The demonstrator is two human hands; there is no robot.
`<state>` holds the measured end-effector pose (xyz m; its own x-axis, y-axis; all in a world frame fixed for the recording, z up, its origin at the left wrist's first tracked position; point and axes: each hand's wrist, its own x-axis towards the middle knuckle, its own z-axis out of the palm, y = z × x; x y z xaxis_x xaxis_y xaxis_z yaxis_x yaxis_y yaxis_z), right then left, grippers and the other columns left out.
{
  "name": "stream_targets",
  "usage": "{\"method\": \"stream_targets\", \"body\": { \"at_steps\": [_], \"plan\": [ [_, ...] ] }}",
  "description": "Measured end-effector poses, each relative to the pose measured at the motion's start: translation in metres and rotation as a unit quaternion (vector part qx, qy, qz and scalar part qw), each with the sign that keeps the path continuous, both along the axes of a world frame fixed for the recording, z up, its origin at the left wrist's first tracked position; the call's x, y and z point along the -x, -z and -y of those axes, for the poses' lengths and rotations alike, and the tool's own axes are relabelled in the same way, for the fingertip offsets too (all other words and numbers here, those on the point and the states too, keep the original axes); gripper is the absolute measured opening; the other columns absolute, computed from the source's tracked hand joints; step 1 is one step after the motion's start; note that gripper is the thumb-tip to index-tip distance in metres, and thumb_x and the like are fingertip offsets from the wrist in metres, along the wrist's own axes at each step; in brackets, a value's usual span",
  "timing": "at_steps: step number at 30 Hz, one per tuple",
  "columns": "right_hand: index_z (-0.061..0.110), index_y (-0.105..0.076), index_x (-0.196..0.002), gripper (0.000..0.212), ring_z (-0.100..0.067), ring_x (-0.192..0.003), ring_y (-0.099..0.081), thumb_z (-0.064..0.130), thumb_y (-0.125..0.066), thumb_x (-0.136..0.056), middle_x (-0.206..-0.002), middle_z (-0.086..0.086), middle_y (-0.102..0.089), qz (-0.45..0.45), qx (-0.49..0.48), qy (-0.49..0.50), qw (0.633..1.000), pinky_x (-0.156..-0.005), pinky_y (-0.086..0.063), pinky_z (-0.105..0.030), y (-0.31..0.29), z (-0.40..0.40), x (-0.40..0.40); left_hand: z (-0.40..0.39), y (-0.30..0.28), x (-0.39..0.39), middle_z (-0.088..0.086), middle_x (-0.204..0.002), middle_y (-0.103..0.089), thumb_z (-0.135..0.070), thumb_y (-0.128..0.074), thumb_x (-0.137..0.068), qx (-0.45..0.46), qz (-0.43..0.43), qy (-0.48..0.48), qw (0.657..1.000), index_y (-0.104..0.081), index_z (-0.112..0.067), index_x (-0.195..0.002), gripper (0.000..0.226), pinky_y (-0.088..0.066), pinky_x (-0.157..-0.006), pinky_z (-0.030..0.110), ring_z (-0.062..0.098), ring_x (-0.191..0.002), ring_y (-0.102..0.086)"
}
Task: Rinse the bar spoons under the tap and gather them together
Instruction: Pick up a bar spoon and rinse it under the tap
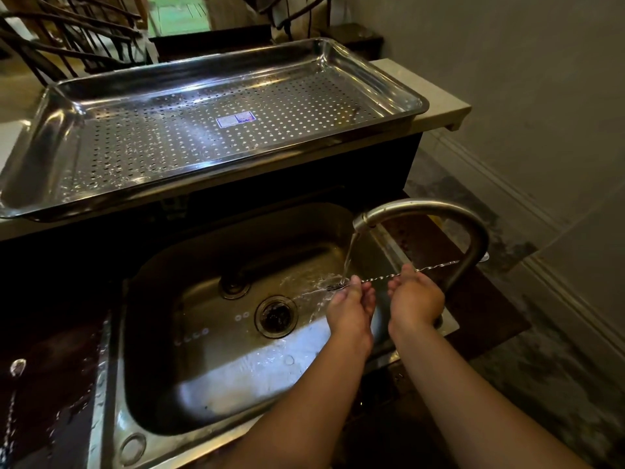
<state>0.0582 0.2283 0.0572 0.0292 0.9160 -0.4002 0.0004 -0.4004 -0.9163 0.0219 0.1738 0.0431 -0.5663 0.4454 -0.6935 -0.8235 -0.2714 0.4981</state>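
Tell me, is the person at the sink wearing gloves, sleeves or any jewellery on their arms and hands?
No. Both arms are bare as far up as the picture shows, with no sleeve in view. The left hand and the right hand wear no gloves, and I can see no watch, bracelet or ring, though the fingers are small and partly hidden in the dim light.
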Motion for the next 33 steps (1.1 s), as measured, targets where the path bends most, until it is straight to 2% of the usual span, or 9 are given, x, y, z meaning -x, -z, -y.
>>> {"method": "stream_targets", "body": {
  "at_steps": [3,9,13,16,19,21,24,27,33],
  "plan": [
    [0.017,-0.063,-0.065,0.03,-0.011,-0.056,-0.06,0.028,-0.059,-0.093,-0.056,0.002,-0.063,0.003,0.002,0.004,1.0,-0.058,-0.047,-0.026,0.001,0.001,-0.001,0.002,0.002,0.0,0.009,-0.081,-0.07,-0.02,-0.059,-0.092,0.007,-0.006,-0.003,1.0,-0.064,-0.004,-0.089,0.016,-0.056,-0.078,0.026,0.017,-0.078,-0.068],
    [0.017,-0.064,-0.066,0.029,-0.01,-0.054,-0.059,0.027,-0.06,-0.092,-0.054,0.003,-0.062,-0.009,0.003,-0.001,1.0,-0.057,-0.048,-0.026,0.003,0.002,-0.001,0.01,0.001,0.006,0.013,-0.092,-0.069,-0.053,-0.035,-0.096,-0.016,0.047,-0.012,0.999,-0.06,-0.003,-0.098,0.056,-0.054,-0.079,0.028,0.023,-0.088,-0.066],
    [0.02,-0.064,-0.067,0.027,-0.011,-0.059,-0.06,0.024,-0.059,-0.093,-0.059,0.001,-0.063,-0.011,-0.006,-0.009,1.0,-0.059,-0.049,-0.026,0.005,0.005,-0.001,0.013,0.003,0.01,0.016,-0.094,-0.069,-0.056,-0.029,-0.096,-0.023,0.063,-0.018,0.998,-0.06,0.0,-0.1,0.064,-0.054,-0.074,0.029,0.026,-0.088,-0.066],
    [0.019,-0.063,-0.066,0.028,-0.009,-0.058,-0.059,0.022,-0.058,-0.094,-0.059,0.001,-0.061,-0.009,-0.011,-0.024,1.0,-0.056,-0.046,-0.021,0.005,0.009,0.0,0.015,0.005,0.012,0.015,-0.093,-0.069,-0.048,-0.036,-0.098,-0.014,0.055,-0.019,0.998,-0.061,-0.001,-0.095,0.053,-0.053,-0.073,0.028,0.024,-0.085,-0.066],
    [0.011,-0.067,-0.078,0.022,-0.011,-0.061,-0.06,0.021,-0.057,-0.095,-0.065,0.0,-0.063,-0.013,0.002,-0.047,0.999,-0.057,-0.046,-0.022,0.006,0.016,0.003,0.017,0.007,0.013,0.014,-0.09,-0.068,-0.024,-0.056,-0.094,0.001,0.038,-0.027,0.999,-0.061,-0.004,-0.092,0.021,-0.054,-0.07,0.025,0.02,-0.08,-0.066],
    [0.011,-0.064,-0.073,0.025,-0.013,-0.06,-0.059,0.021,-0.057,-0.095,-0.062,0.0,-0.061,-0.023,0.013,-0.058,0.998,-0.058,-0.046,-0.025,0.007,0.023,0.005,0.021,0.008,0.016,0.01,-0.082,-0.067,-0.011,-0.064,-0.088,0.008,0.026,-0.032,0.999,-0.062,-0.005,-0.088,0.006,-0.055,-0.064,0.021,0.016,-0.072,-0.065],
    [0.015,-0.061,-0.064,0.031,-0.012,-0.054,-0.054,0.02,-0.059,-0.094,-0.048,0.005,-0.057,-0.031,0.031,-0.082,0.996,-0.057,-0.046,-0.028,0.01,0.04,0.012,0.031,0.008,0.02,0.007,-0.075,-0.064,0.0,-0.064,-0.084,0.004,0.009,-0.04,0.999,-0.059,-0.007,-0.09,0.01,-0.053,-0.057,0.017,0.011,-0.064,-0.06],
    [0.015,-0.064,-0.065,0.029,-0.016,-0.054,-0.057,0.021,-0.059,-0.093,-0.05,0.001,-0.058,-0.037,0.059,-0.109,0.992,-0.061,-0.05,-0.033,0.013,0.061,0.02,0.043,0.005,0.024,0.007,-0.057,-0.062,0.007,-0.061,-0.084,-0.001,0.0,-0.053,0.999,-0.055,-0.005,-0.095,0.018,-0.05,-0.045,0.019,0.012,-0.046,-0.058],
    [0.014,-0.067,-0.064,0.03,-0.016,-0.058,-0.065,0.025,-0.062,-0.091,-0.053,0.0,-0.067,-0.021,0.059,-0.167,0.984,-0.055,-0.048,-0.027,0.019,0.1,0.042,0.076,0.003,0.042,0.008,-0.052,-0.06,0.007,-0.061,-0.084,0.021,-0.022,-0.083,0.996,-0.055,-0.007,-0.09,0.017,-0.048,-0.046,0.024,0.014,-0.041,-0.056]
  ]
}}
